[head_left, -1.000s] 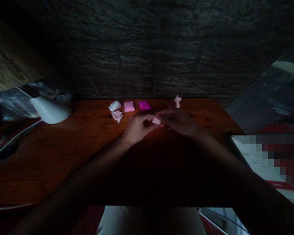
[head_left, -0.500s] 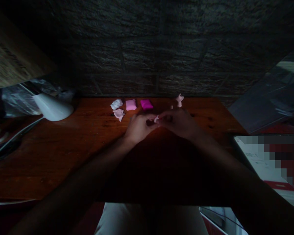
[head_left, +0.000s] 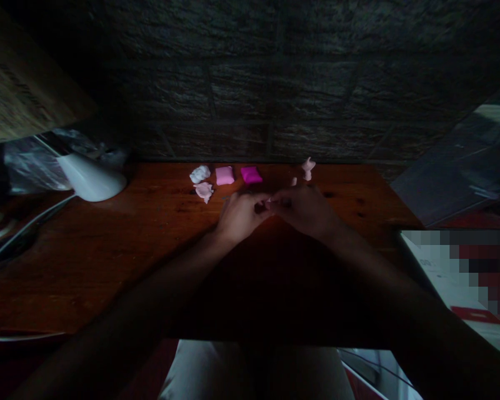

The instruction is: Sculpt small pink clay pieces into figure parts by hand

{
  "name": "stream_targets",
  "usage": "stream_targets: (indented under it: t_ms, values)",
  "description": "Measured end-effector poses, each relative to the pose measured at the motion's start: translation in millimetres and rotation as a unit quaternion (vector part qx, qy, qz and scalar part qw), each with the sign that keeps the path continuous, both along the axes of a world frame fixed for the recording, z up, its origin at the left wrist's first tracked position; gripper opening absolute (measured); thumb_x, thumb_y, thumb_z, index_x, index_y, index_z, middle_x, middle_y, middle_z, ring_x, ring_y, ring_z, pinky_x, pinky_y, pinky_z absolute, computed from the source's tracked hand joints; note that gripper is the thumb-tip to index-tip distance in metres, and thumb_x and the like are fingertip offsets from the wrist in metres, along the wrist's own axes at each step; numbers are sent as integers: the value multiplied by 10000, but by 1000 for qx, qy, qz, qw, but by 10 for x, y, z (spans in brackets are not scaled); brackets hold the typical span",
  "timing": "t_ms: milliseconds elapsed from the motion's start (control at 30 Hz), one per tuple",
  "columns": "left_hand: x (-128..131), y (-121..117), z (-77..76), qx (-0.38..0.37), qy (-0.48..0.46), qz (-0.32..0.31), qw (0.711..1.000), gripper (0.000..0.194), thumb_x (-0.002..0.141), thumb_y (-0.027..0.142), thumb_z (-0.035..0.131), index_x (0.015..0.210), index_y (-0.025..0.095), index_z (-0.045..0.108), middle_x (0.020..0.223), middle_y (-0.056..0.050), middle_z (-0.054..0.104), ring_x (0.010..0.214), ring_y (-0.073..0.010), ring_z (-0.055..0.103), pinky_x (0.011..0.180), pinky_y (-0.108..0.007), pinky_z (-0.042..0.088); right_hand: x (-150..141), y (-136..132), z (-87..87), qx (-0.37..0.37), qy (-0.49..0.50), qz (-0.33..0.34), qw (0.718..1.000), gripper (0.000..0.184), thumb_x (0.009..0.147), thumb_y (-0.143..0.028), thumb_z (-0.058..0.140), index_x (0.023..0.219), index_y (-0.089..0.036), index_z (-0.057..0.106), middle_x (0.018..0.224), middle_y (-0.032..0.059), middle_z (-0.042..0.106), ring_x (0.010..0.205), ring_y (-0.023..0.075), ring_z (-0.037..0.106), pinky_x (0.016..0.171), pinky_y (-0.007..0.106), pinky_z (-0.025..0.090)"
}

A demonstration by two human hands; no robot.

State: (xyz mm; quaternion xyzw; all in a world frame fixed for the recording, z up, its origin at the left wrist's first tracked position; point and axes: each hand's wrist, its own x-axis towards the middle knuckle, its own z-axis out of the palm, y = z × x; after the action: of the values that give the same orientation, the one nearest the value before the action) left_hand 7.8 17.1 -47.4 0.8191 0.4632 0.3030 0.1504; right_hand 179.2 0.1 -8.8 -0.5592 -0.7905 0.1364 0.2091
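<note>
My left hand (head_left: 238, 214) and my right hand (head_left: 304, 208) meet fingertip to fingertip over the middle of a dark wooden table (head_left: 108, 250). Both are pinched on a small pale pink clay piece (head_left: 269, 200), now almost hidden by the fingers. Behind the hands lie a white clay lump (head_left: 199, 173), a pale pink flattened lump (head_left: 204, 191), a light pink block (head_left: 224, 175) and a magenta block (head_left: 250, 174). A small pale pink clay figure (head_left: 308, 168) stands at the far edge, with a tiny pink bit (head_left: 294, 181) beside it.
A white lamp head (head_left: 89, 179) lies at the far left beside crumpled clear plastic (head_left: 29, 166). A dark brick wall (head_left: 250, 83) backs the table. A white printed sheet (head_left: 454, 283) sits at the right edge. The room is dim.
The pink piece between my fingers has become less visible as both hands closed round it. The view has shifted slightly; the hands stay in the same place.
</note>
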Motion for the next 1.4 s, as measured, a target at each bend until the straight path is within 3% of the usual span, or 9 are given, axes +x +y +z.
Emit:
stream_targets:
  t_ms: [533,733,867,1000,1100,1267,1400]
  values:
    - [-13,10,-16,-6,-19,-35,999,142,865,200,733,1002,200,767,943,-55,806,847,-219,754,763,-328,560,-3,0,1,-27,-19,27,999,219,971,-223,595,925,-183,805,858,68,797,773,185,717,693,280,456]
    - [-28,29,-50,-19,-87,-66,994,91,872,211,723,951,189,762,915,-36,806,820,-186,741,757,-306,566,195,38,92,-57,89,54,993,163,903,-331,687,906,-203,788,793,24,773,732,167,688,655,259,463]
    - [-23,36,-59,-25,-121,-65,990,147,849,200,747,994,187,758,945,-39,807,837,-179,737,769,-301,572,265,74,70,-49,168,20,984,196,897,-345,678,987,-192,761,895,54,774,741,175,687,636,260,485]
    - [-14,30,-51,-29,-125,-72,989,151,842,204,766,990,177,755,964,-48,807,848,-185,739,774,-307,570,203,86,20,-138,182,-2,974,287,984,-339,548,875,-155,739,682,21,683,536,115,582,530,232,429]
    - [-15,27,-54,-24,-125,-73,989,162,830,221,787,983,180,752,972,-51,804,868,-189,739,790,-313,573,165,87,12,-186,212,-14,959,280,978,-305,555,812,-161,729,561,-21,583,501,100,537,498,210,399]
    - [-53,45,-24,-39,-138,-121,982,272,834,221,780,1098,178,728,1059,-64,791,923,-186,736,853,-323,583,189,109,-2,-188,246,-23,951,283,940,-326,606,725,-173,708,573,-19,595,512,94,529,499,207,395]
    - [-98,71,25,-80,-151,-157,973,247,892,223,710,1136,186,710,1091,-62,783,933,-171,739,866,-312,589,213,117,-35,-172,241,-5,955,263,922,-393,632,833,-177,754,576,-24,594,534,102,537,500,210,379]
